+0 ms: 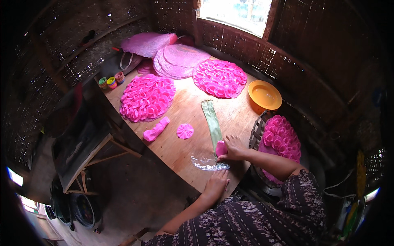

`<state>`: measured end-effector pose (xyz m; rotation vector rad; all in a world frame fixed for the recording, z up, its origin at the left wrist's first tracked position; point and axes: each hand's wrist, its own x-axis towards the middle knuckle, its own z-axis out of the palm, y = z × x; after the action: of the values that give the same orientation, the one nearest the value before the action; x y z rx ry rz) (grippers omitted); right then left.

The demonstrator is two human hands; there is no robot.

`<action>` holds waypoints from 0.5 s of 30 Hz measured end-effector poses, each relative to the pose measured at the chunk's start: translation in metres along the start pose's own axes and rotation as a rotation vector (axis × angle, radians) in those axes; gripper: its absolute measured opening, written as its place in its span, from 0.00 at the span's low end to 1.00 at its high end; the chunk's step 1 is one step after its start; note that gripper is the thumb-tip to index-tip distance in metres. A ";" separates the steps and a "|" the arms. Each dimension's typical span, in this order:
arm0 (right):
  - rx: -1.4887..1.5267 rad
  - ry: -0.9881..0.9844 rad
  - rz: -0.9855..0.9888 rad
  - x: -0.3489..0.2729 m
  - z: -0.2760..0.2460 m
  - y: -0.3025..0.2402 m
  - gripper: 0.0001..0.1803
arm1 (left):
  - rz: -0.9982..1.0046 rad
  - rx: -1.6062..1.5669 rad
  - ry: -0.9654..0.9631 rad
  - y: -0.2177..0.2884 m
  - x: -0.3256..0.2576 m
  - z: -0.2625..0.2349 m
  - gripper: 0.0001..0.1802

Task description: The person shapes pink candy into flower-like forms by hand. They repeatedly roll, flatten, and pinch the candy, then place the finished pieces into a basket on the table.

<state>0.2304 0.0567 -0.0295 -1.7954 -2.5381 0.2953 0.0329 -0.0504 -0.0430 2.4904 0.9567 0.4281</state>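
On the wooden table, my right hand (233, 148) is closed round a small pink dough-like lump (221, 149), with the thumb on its near side. The lump rests at the near end of a long pale-green leaf strip (211, 117). A clear plastic sheet (201, 162) lies beside and partly by that end. My left hand (216, 183) lies flat, fingers stretched out, its fingertips at the sheet's near edge by the table's edge. Left of the strip are a pink pleated disc (185, 131) and a thick pink dough-like roll (156, 129).
Two large pink ruffled rounds (147, 97) (220, 78) lie farther back, before stacked flat pink sheets (180, 59). Small coloured cups (111, 83) stand far left. An orange bowl (264, 94) sits at the right edge, above a basket (256, 131) with pink ruffled pieces (281, 135).
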 end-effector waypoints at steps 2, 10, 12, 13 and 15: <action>0.019 0.000 0.002 0.013 -0.004 0.006 0.53 | 0.020 0.039 0.024 -0.001 0.000 0.002 0.24; 0.019 0.057 0.073 0.078 -0.014 0.039 0.54 | 0.039 0.046 0.054 -0.003 0.000 0.004 0.23; -0.027 0.064 0.108 0.092 -0.015 0.046 0.51 | 0.015 0.040 0.025 -0.003 0.000 0.003 0.22; -0.025 0.068 0.131 0.099 -0.015 0.049 0.51 | 0.022 0.030 0.054 -0.002 0.000 0.003 0.22; -0.019 0.105 0.154 0.115 -0.017 0.055 0.51 | 0.013 0.045 0.033 -0.002 -0.001 0.003 0.22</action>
<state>0.2445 0.1838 -0.0329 -1.9622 -2.3457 0.1754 0.0329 -0.0507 -0.0469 2.5386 0.9736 0.4581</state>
